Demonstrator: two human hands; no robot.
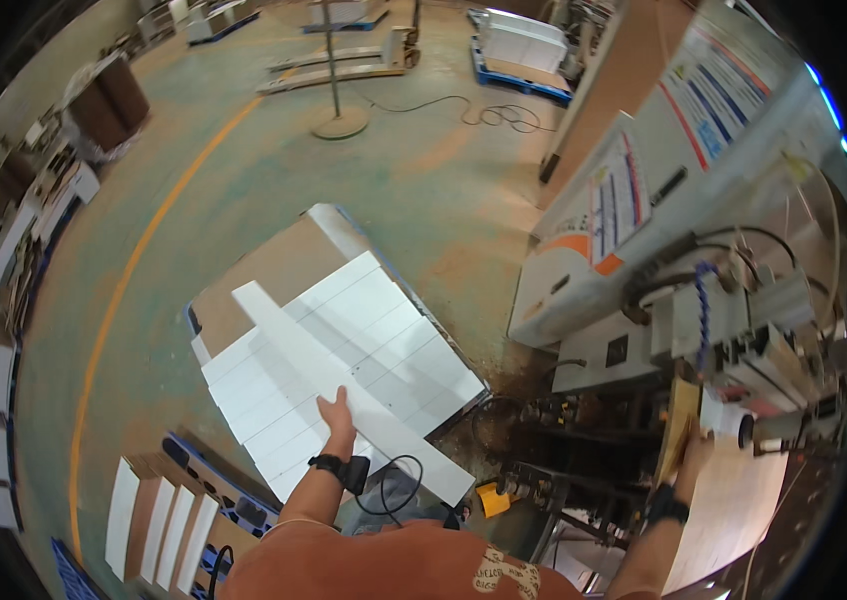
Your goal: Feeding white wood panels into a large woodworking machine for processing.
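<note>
My left hand (338, 418) is at the left edge of a long, narrow white board (299, 345), with the thumb to the left and a finger against the board. The board lies slantwise over a stack of white panels (414, 365) on a low pallet and throws a shadow on them. Far to the right, my right hand (692, 458) rests beside a yellowish wooden strip (681, 425) and a pale wood-coloured worktop (729, 500) at a machine. Its fingers are partly hidden. Dark bands circle both wrists.
A grey machine (584, 270) with hoses and a blue coiled line stands on the right. White panels on a blue pallet (179, 520) lie at lower left. A round-based pole (340, 122), a pallet jack (344, 72) and a floor cable (504, 115) are beyond the stack.
</note>
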